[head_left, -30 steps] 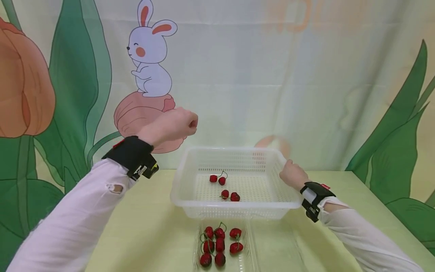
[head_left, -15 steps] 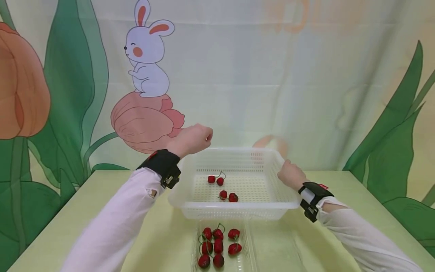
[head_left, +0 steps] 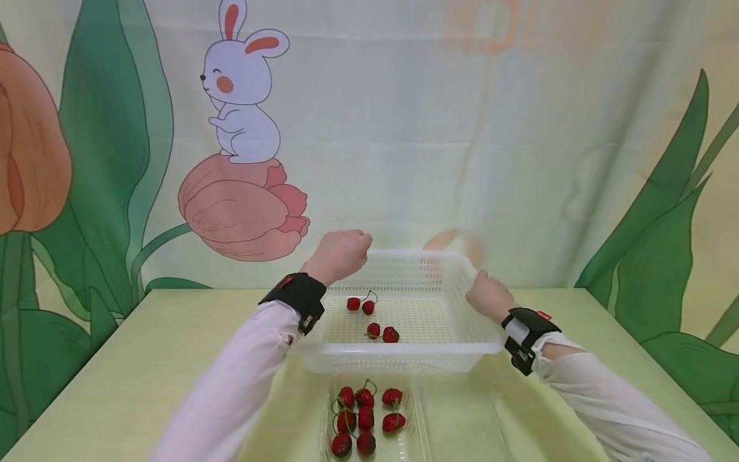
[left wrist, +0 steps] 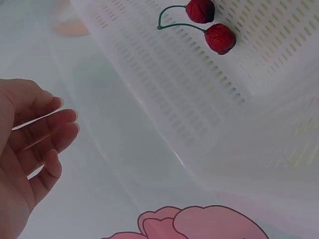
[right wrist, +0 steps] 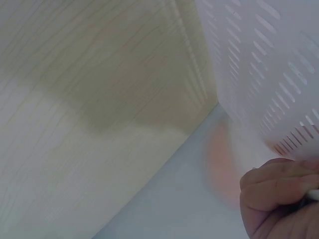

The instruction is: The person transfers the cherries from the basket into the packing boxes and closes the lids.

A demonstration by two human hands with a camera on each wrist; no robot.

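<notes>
A white slotted plastic basket [head_left: 398, 348] stands on the table, its right rim gripped by my right hand [head_left: 489, 296]. The right wrist view shows those fingers [right wrist: 271, 191] curled at the basket's edge. My left hand [head_left: 340, 253] hovers over the basket's back left corner. In the left wrist view its fingers [left wrist: 60, 134] bend loosely around nothing, apart from the basket wall. Inside the basket lie a cherry pair [left wrist: 220, 39] joined by a green stem, and another pair of cherries [head_left: 390, 334] nearer the front.
In front of the basket lies a clear plastic box [head_left: 424, 417], its left half holding several cherries [head_left: 366, 418] and its flat right half lying beside. A printed curtain [head_left: 404, 128] with a rabbit and tulips hangs behind the table [head_left: 173, 359].
My left hand has come down and to the right, from the curtain's tulip to the basket's back left corner. The right hand keeps its grip on the rim.
</notes>
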